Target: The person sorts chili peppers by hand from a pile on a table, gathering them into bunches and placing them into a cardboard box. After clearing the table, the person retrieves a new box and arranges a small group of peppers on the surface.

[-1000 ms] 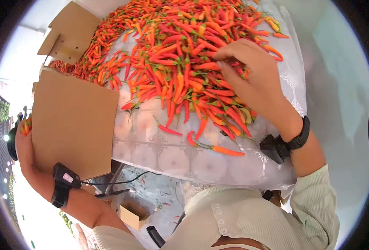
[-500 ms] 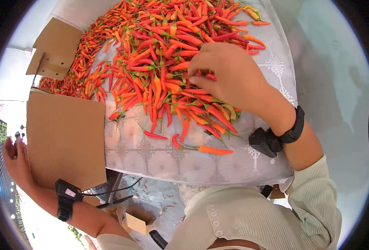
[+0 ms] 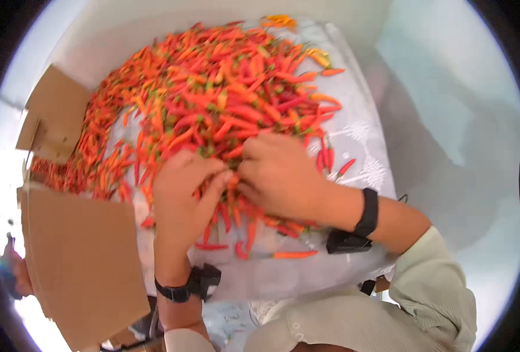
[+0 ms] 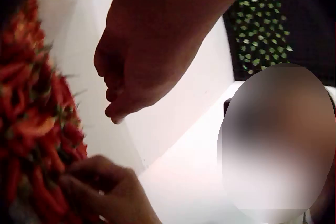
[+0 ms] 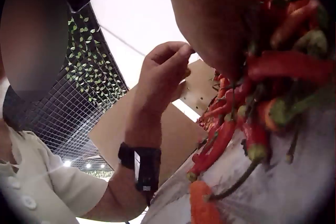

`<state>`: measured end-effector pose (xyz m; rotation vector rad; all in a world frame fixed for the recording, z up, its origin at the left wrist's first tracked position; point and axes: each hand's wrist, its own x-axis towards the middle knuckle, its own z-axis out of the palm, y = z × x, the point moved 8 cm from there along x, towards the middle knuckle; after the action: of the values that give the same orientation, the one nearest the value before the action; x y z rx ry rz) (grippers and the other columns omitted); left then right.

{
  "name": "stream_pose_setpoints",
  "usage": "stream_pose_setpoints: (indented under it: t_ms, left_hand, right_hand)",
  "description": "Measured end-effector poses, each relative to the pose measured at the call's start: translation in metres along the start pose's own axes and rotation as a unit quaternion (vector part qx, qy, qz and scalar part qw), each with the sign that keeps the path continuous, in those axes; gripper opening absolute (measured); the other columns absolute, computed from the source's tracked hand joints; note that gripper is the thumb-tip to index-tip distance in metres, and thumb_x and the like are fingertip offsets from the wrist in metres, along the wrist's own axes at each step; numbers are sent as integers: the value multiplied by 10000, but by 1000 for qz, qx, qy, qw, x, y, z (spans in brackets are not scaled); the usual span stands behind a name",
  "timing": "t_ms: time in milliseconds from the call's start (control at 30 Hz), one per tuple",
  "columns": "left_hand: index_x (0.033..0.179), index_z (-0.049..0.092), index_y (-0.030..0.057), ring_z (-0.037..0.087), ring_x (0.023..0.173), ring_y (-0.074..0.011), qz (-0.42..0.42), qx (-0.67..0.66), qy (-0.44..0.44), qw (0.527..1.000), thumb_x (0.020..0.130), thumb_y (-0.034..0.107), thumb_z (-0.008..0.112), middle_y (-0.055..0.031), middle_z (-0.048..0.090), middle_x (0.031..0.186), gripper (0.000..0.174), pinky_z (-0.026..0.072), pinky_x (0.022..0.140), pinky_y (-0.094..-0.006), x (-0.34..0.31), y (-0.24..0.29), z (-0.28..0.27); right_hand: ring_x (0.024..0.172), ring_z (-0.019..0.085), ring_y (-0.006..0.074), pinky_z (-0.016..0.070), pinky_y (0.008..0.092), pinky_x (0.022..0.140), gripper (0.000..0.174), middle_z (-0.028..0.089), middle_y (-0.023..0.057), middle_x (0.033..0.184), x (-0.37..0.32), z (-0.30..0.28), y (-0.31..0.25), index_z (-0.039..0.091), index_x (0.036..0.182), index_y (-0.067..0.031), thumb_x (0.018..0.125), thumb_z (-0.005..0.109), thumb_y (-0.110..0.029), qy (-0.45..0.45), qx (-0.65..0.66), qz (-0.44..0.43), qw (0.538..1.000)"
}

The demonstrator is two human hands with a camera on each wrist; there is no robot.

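Observation:
A heap of red and orange chili peppers (image 3: 242, 111) covers much of the table. My left hand (image 3: 181, 193) and right hand (image 3: 283, 176) meet over its near side, fingertips almost together. Between them shows a blurred orange chili pepper (image 3: 232, 182), pinched by thumb and fingers from both sides. In the right wrist view my left hand (image 5: 160, 74) has thumb and forefinger closed together, with a bit of orange in its curled fingers. The left wrist view shows my right hand (image 4: 110, 192) low beside the heap. Both palms are turned down, hiding most of what they hold.
An upright cardboard box flap (image 3: 84, 258) stands at the table's left edge, with another cardboard piece (image 3: 54, 114) behind it. Loose peppers, one an orange chili (image 3: 295, 254), lie along the near tablecloth (image 3: 260, 281). Another person's hand (image 3: 19, 273) shows at far left.
My left hand, earlier behind the cardboard with peppers in it and then with loosened fingers, has come right to the heap. My right hand has moved nearer and left to meet it.

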<state>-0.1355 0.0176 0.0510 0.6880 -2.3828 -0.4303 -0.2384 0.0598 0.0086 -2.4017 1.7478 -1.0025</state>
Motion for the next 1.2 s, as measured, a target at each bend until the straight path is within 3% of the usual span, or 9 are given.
stream_pose_setpoints:
  t_ms: [100,200,333,500,667,867,1033,1133,1200]
  left_hand:
    - [863,679,21,536,649,-166,-47,-59,-34,997,725,42,729,-72,565,740,149,431,604,-269,-7,-22,23]
    - [864,668,35,530,647,-208,-53,-100,40,993,706,62,739,-76,552,773,176,418,595,-293,-15,-33,15]
    - [885,669,44,531,701,-218,17,-9,70,997,696,29,736,-76,560,798,201,422,621,-314,-11,-18,5]
    - [877,664,52,528,684,-222,1,-17,121,992,703,12,727,-72,577,788,189,416,615,-327,-17,-26,8]
    - [858,663,63,530,672,-221,-3,-16,113,993,707,2,721,-62,581,765,172,409,596,-325,-18,-31,10]
    - [876,656,50,547,688,-218,4,-8,111,994,715,22,729,-60,583,774,179,422,600,-319,-17,-29,11]
    - [1051,600,26,568,752,-207,-88,-181,201,959,743,119,760,-103,589,950,359,458,604,-276,-32,-40,7]
    - [1139,557,36,563,794,-200,-43,-134,143,980,738,194,785,-131,566,1042,488,465,595,-248,-27,-30,4]
    - [1061,605,39,555,791,-214,-4,-48,96,994,728,244,774,-101,589,978,426,449,605,-303,-19,-18,4]
  right_hand:
    - [828,542,266,455,361,720,159,526,85,822,0,-7,1,602,719,-54,675,724,-146,35,38,4,999]
    - [829,538,269,450,366,724,171,523,78,818,3,-11,7,591,753,-62,682,725,-139,64,87,12,994]
    - [804,557,271,453,371,699,143,565,81,829,7,-22,16,611,815,-63,715,710,-84,89,126,28,988]
    - [743,574,251,465,343,675,105,589,90,805,10,-47,47,618,859,-52,778,679,-79,152,137,72,976]
    - [723,549,88,451,237,680,133,600,27,807,-5,-63,99,622,919,-12,874,652,-133,280,314,213,882]
    - [729,522,46,447,226,664,121,611,7,833,-3,-59,109,633,917,-10,886,640,-127,296,415,236,827]
    - [730,552,90,442,249,653,91,605,23,807,6,-45,65,654,880,-29,841,674,-109,92,343,176,918]
    - [706,579,158,449,278,636,75,609,55,777,13,-38,34,670,839,-48,779,700,-82,48,263,53,962]
    - [691,587,192,455,293,624,86,613,65,757,13,-33,21,678,821,-62,743,713,-70,43,245,-3,969]
